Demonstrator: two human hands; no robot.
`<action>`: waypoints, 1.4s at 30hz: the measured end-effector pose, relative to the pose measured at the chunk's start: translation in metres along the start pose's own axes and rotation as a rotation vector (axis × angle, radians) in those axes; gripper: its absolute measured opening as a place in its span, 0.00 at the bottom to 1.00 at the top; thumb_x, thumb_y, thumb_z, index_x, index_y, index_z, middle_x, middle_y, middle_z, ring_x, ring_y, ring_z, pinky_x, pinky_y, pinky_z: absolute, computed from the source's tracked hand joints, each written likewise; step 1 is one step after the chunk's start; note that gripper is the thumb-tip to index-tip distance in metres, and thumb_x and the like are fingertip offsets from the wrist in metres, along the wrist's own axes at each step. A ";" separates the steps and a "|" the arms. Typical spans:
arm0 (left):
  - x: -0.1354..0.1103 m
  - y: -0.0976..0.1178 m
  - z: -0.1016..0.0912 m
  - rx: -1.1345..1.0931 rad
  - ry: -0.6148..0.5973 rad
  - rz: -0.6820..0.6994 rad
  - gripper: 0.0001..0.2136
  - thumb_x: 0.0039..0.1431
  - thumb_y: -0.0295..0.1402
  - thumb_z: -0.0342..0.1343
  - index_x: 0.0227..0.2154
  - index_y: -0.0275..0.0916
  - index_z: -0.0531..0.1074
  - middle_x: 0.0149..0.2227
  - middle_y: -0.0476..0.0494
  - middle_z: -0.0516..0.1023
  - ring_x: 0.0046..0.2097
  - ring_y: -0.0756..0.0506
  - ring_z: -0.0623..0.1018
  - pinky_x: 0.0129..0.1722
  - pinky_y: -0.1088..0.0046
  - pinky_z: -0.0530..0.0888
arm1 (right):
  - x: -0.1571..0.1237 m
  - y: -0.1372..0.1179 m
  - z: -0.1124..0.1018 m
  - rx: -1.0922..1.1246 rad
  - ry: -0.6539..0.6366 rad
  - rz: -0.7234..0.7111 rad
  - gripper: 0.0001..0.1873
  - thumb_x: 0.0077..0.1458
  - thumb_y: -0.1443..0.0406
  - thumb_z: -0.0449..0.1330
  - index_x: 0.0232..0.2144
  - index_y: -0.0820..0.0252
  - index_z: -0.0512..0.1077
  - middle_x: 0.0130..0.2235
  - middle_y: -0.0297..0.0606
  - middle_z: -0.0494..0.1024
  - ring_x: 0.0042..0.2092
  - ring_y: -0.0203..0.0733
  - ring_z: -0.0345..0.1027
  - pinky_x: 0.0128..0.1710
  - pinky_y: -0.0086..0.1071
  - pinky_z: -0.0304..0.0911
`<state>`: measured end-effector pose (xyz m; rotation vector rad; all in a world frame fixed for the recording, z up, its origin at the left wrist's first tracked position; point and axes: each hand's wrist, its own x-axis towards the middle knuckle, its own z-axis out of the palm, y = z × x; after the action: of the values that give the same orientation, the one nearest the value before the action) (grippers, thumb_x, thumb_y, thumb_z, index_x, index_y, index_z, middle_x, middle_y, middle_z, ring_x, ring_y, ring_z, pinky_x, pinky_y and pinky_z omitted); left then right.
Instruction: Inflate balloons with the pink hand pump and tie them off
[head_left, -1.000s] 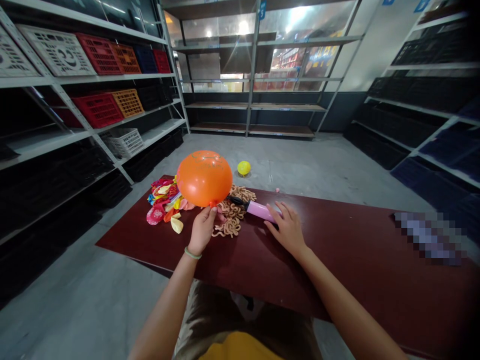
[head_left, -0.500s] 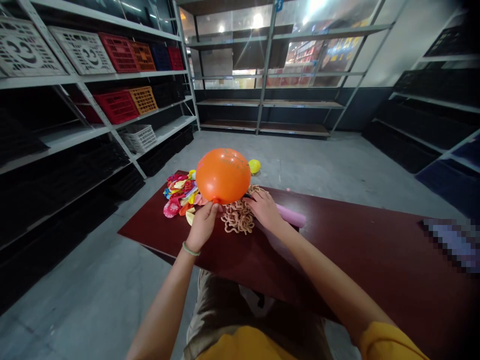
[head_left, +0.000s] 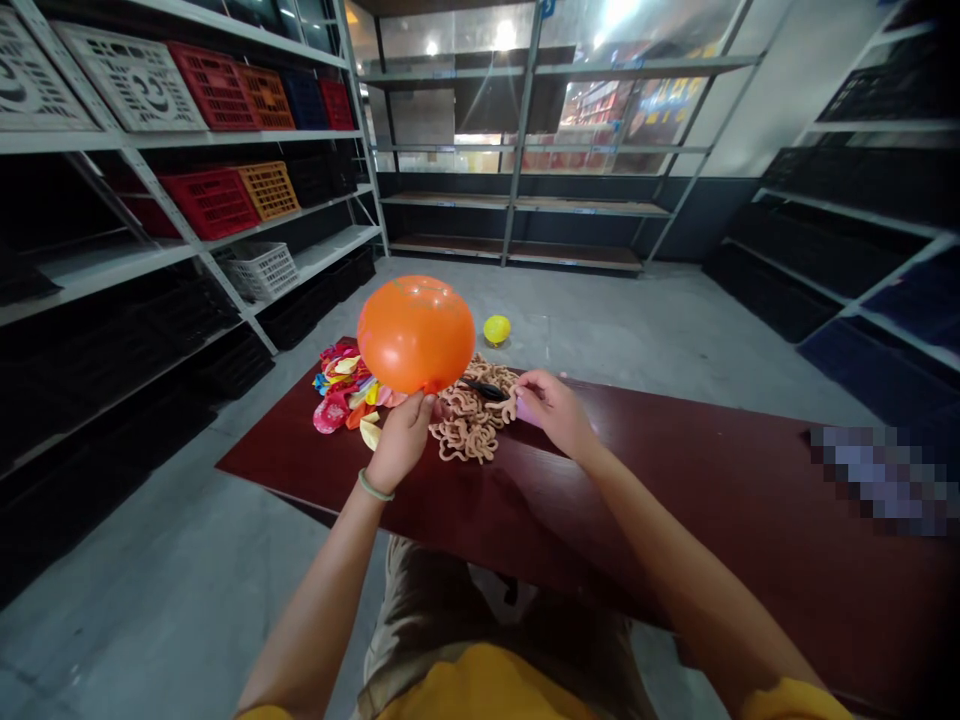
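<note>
An inflated orange balloon (head_left: 416,335) stands above my left hand (head_left: 405,435), which pinches it at its tied-looking neck. My right hand (head_left: 555,408) is closed at the fingertips on a tan curly cord at the right edge of a heap of such cords (head_left: 466,430). Across the heap's top lies a slim black object (head_left: 487,390), its kind unclear. Part of a purple cylinder (head_left: 529,408) shows beneath my right hand; the rest is hidden. Left of the heap is a pile of flat, colourful balloons (head_left: 334,412).
A dark red table (head_left: 675,470) stretches to the right, with a blurred-out item (head_left: 877,480) near its far end. On the floor beyond is a small yellow balloon (head_left: 496,330). Shelves with plastic crates (head_left: 214,200) line the left, and more racks stand ahead and right.
My right hand has drawn back to the right from the heap, with a tan cord at its fingertips, uncovering the black object. The orange balloon has shifted slightly left in my left hand.
</note>
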<state>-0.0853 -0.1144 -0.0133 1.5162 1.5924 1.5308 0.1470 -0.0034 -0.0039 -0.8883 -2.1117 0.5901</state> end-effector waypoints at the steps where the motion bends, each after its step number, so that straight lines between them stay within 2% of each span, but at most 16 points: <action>1: 0.001 0.001 0.003 0.006 -0.017 0.005 0.18 0.67 0.45 0.47 0.27 0.40 0.71 0.31 0.42 0.79 0.34 0.43 0.77 0.39 0.67 0.73 | -0.002 -0.005 -0.008 0.024 0.005 0.010 0.08 0.64 0.60 0.53 0.38 0.56 0.70 0.37 0.35 0.79 0.36 0.38 0.72 0.37 0.31 0.66; 7: 0.008 0.018 0.016 0.115 -0.122 0.069 0.18 0.67 0.44 0.46 0.27 0.41 0.72 0.28 0.44 0.76 0.31 0.44 0.74 0.34 0.70 0.69 | -0.014 -0.034 -0.048 0.182 0.032 0.028 0.07 0.65 0.59 0.54 0.38 0.55 0.69 0.31 0.32 0.78 0.34 0.37 0.74 0.38 0.33 0.68; 10: 0.010 0.030 0.019 0.207 -0.181 0.123 0.18 0.68 0.43 0.45 0.27 0.41 0.73 0.27 0.44 0.75 0.30 0.44 0.73 0.33 0.70 0.68 | -0.024 -0.049 -0.067 0.226 0.121 0.011 0.06 0.63 0.59 0.58 0.38 0.54 0.70 0.31 0.32 0.78 0.33 0.38 0.74 0.39 0.35 0.69; 15: 0.017 0.046 0.017 0.438 -0.276 0.257 0.14 0.66 0.38 0.48 0.26 0.42 0.71 0.25 0.46 0.72 0.28 0.44 0.70 0.34 0.70 0.67 | -0.039 -0.072 -0.104 0.062 0.350 -0.011 0.06 0.61 0.59 0.61 0.39 0.51 0.73 0.35 0.34 0.78 0.35 0.40 0.74 0.38 0.38 0.69; 17: 0.020 0.053 0.015 0.515 -0.300 0.298 0.11 0.65 0.35 0.50 0.27 0.42 0.71 0.27 0.45 0.73 0.29 0.44 0.71 0.36 0.69 0.68 | -0.038 -0.082 -0.119 -0.017 0.427 -0.004 0.06 0.59 0.59 0.62 0.39 0.51 0.74 0.37 0.34 0.78 0.36 0.40 0.72 0.36 0.37 0.68; 19: 0.023 0.061 0.012 0.536 -0.328 0.325 0.08 0.64 0.32 0.52 0.30 0.41 0.73 0.30 0.43 0.74 0.32 0.42 0.74 0.38 0.68 0.68 | -0.030 -0.094 -0.132 -0.064 0.449 -0.011 0.06 0.59 0.61 0.63 0.39 0.53 0.75 0.35 0.33 0.78 0.34 0.38 0.71 0.33 0.34 0.65; 22: 0.028 0.079 0.012 0.467 -0.384 0.367 0.05 0.61 0.28 0.54 0.33 0.41 0.74 0.32 0.43 0.75 0.37 0.41 0.76 0.43 0.67 0.69 | -0.005 -0.113 -0.143 -0.054 0.342 -0.061 0.06 0.58 0.63 0.63 0.38 0.57 0.74 0.32 0.30 0.77 0.30 0.34 0.70 0.30 0.30 0.62; 25: 0.033 0.095 0.012 0.453 -0.448 0.433 0.04 0.60 0.27 0.55 0.32 0.40 0.74 0.30 0.43 0.74 0.38 0.41 0.76 0.45 0.66 0.69 | 0.030 -0.121 -0.143 0.097 0.165 -0.057 0.05 0.58 0.67 0.62 0.39 0.60 0.72 0.30 0.27 0.76 0.28 0.31 0.71 0.28 0.27 0.64; 28: 0.040 0.106 0.012 0.607 -0.541 0.570 0.06 0.63 0.30 0.52 0.33 0.39 0.74 0.32 0.41 0.75 0.39 0.40 0.75 0.46 0.64 0.70 | 0.065 -0.113 -0.133 0.188 0.038 -0.109 0.03 0.58 0.69 0.61 0.37 0.62 0.72 0.27 0.26 0.73 0.26 0.30 0.69 0.28 0.27 0.65; 30: 0.044 0.111 0.010 0.762 -0.606 0.697 0.09 0.66 0.31 0.48 0.36 0.39 0.74 0.34 0.39 0.75 0.40 0.40 0.75 0.45 0.63 0.71 | 0.084 -0.102 -0.124 0.250 -0.132 -0.122 0.01 0.57 0.70 0.62 0.34 0.63 0.72 0.23 0.26 0.71 0.23 0.29 0.66 0.24 0.26 0.63; 32: 0.047 0.115 0.007 0.884 -0.638 0.822 0.12 0.68 0.30 0.44 0.38 0.38 0.74 0.35 0.38 0.75 0.40 0.40 0.75 0.43 0.64 0.71 | 0.095 -0.091 -0.115 0.287 -0.294 -0.087 0.03 0.57 0.70 0.63 0.30 0.63 0.73 0.21 0.27 0.70 0.21 0.29 0.65 0.21 0.25 0.60; 35: 0.048 0.122 0.003 0.971 -0.626 0.970 0.12 0.69 0.29 0.43 0.40 0.38 0.73 0.34 0.38 0.75 0.38 0.41 0.75 0.37 0.66 0.72 | 0.093 -0.084 -0.106 0.255 -0.449 0.026 0.02 0.55 0.69 0.63 0.29 0.60 0.74 0.21 0.30 0.73 0.20 0.30 0.63 0.19 0.25 0.57; 38: 0.047 0.126 0.001 1.056 -0.604 1.070 0.11 0.68 0.27 0.44 0.40 0.37 0.72 0.34 0.38 0.75 0.36 0.41 0.75 0.33 0.68 0.71 | 0.078 -0.088 -0.105 0.179 -0.537 0.153 0.03 0.54 0.68 0.61 0.33 0.57 0.74 0.27 0.32 0.77 0.22 0.31 0.63 0.19 0.27 0.56; 40: 0.046 0.125 0.000 1.128 -0.597 1.099 0.09 0.68 0.27 0.46 0.39 0.35 0.72 0.34 0.38 0.75 0.36 0.42 0.75 0.32 0.68 0.71 | 0.065 -0.092 -0.107 0.133 -0.547 0.145 0.05 0.53 0.67 0.60 0.35 0.56 0.73 0.30 0.31 0.78 0.24 0.33 0.65 0.22 0.29 0.57; 42: 0.045 0.124 0.000 1.162 -0.587 1.081 0.09 0.68 0.28 0.46 0.40 0.34 0.71 0.35 0.38 0.75 0.36 0.43 0.75 0.32 0.68 0.71 | 0.055 -0.097 -0.108 0.090 -0.538 0.073 0.04 0.52 0.67 0.61 0.34 0.55 0.72 0.31 0.32 0.79 0.29 0.36 0.70 0.27 0.30 0.61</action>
<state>-0.0507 -0.1021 0.1134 3.3967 1.3022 0.1419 0.1677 -0.0124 0.1498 -0.8217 -2.5054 1.0471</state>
